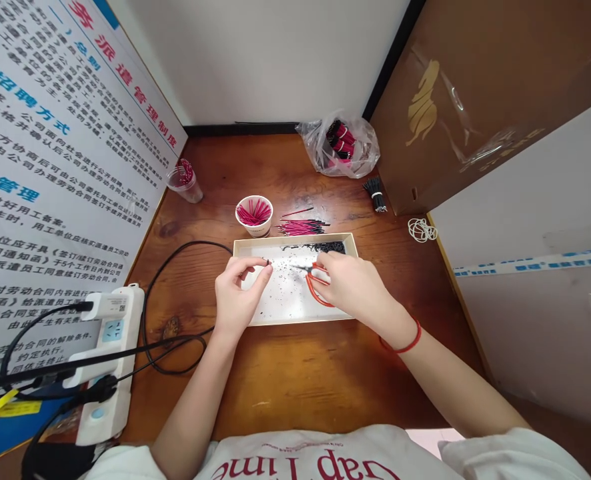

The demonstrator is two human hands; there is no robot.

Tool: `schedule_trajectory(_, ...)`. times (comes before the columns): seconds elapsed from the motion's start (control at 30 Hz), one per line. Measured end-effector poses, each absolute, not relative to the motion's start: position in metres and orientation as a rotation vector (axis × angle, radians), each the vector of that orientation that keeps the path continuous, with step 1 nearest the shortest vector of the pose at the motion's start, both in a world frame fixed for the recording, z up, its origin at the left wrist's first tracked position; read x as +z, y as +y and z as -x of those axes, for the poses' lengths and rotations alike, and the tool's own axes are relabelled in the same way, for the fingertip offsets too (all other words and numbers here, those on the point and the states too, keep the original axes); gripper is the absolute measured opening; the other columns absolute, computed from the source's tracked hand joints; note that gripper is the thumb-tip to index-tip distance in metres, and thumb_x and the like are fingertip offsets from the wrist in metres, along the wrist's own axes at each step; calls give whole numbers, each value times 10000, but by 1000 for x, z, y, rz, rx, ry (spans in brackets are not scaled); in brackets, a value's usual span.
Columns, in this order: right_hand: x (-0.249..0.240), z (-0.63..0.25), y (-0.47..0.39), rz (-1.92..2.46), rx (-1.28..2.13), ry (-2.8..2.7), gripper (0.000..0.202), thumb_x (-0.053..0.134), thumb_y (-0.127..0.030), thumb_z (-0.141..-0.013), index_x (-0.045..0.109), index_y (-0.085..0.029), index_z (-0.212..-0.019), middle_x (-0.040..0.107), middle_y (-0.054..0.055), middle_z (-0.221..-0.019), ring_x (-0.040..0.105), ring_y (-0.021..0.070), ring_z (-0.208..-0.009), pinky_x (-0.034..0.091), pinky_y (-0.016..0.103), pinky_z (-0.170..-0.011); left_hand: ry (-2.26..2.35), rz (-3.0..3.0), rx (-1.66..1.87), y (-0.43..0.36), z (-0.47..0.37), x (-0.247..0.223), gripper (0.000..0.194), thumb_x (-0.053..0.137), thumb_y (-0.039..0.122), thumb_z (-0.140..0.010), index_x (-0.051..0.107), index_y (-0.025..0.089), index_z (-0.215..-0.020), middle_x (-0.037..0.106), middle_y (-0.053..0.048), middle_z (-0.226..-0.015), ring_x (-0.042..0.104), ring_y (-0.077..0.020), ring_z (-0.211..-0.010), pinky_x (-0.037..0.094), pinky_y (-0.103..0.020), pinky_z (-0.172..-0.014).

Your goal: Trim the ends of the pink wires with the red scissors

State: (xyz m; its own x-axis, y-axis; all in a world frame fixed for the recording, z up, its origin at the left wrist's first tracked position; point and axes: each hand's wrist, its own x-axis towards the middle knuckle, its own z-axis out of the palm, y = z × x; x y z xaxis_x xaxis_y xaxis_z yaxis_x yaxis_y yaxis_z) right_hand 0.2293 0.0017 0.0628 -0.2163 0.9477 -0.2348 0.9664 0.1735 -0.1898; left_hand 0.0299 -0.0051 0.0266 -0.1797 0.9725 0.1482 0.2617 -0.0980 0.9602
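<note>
My left hand (242,287) is over the left half of a shallow white box (285,303), thumb and forefinger pinched on a small dark piece (268,263) too small to identify. My right hand (350,283) holds scissors (319,298) with orange-red handles, their points aimed left toward the pinched fingers but apart from them. Tiny dark bits are scattered over the box floor. Short black pieces (331,247) are heaped in its back right corner. Just behind the box lie thin pink-red sticks or wires with black ends (303,227).
A white cup (254,231) and a clear cup (193,193) hold more pink-red sticks. A plastic bag (360,150) of bundles, a black bundle (375,194) and white bands (422,230) lie back right. A power strip (120,393) and black cable (148,293) occupy the left; panels flank the table.
</note>
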Motion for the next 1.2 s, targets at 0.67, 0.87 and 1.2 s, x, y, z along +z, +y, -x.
schedule_trajectory(0.67, 39, -221, -39, -2601, -1193, 2744, 98, 677, -197, -783, 659, -208, -879, 749, 21, -801, 661, 158, -641, 587, 292, -635, 1371, -1498, 1348, -6, -28, 27, 87, 769, 169, -775, 795, 252, -777, 768, 0, -752, 587, -155, -731, 461, -285, -677)
schedule_trajectory(0.87, 44, -217, -42, -2497, -1207, 2891, 94, 675, -150, -793, 673, -206, -868, 695, -6, -726, 599, 128, -587, 547, 253, -579, 1332, -1638, 1316, -6, -25, 27, 145, 731, 140, -834, 802, 266, -836, 771, 8, -800, 625, -159, -804, 479, -297, -755)
schedule_trajectory(1.2, 43, -213, -43, -2517, -1304, 2848, 82, 712, -127, -774, 696, -191, -822, 706, -12, -695, 608, 113, -565, 543, 231, -565, 1317, -1688, 1298, -6, -27, 30, 167, 709, 135, -863, 798, 276, -855, 779, 16, -806, 628, -159, -789, 486, -302, -752)
